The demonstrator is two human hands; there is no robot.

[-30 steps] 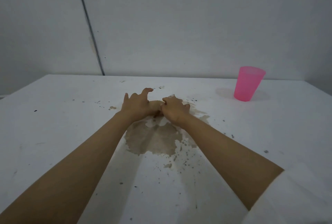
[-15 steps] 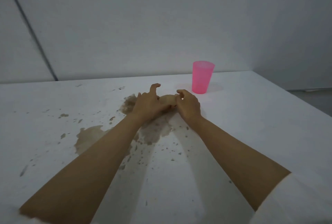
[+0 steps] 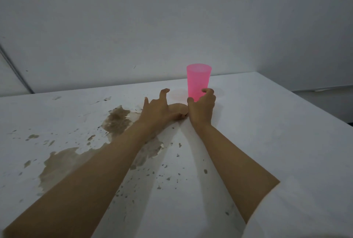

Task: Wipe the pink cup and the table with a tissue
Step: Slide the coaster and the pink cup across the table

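Note:
The pink cup (image 3: 198, 80) stands upright on the white table (image 3: 267, 132), near its far edge. My right hand (image 3: 202, 107) wraps the cup's lower part, thumb on the left and fingers on the right. My left hand (image 3: 159, 110) lies palm down just left of it, fingers spread and index finger lifted, touching the right hand at the thumb. A tan lump (image 3: 178, 108) sits by that thumb; whether it is a soaked tissue is unclear. A brown spill (image 3: 116, 123) spreads over the table under and left of my left forearm.
A second brown puddle (image 3: 59, 165) lies nearer on the left, with several small splashes (image 3: 168, 177) scattered between my forearms. A grey wall rises directly behind the table. The table's right edge (image 3: 309, 108) drops off to a dark floor.
My view has swung left to right, bringing the cup nearer the centre. Both hands slid away from the spill toward the cup, and my right hand has closed around its base.

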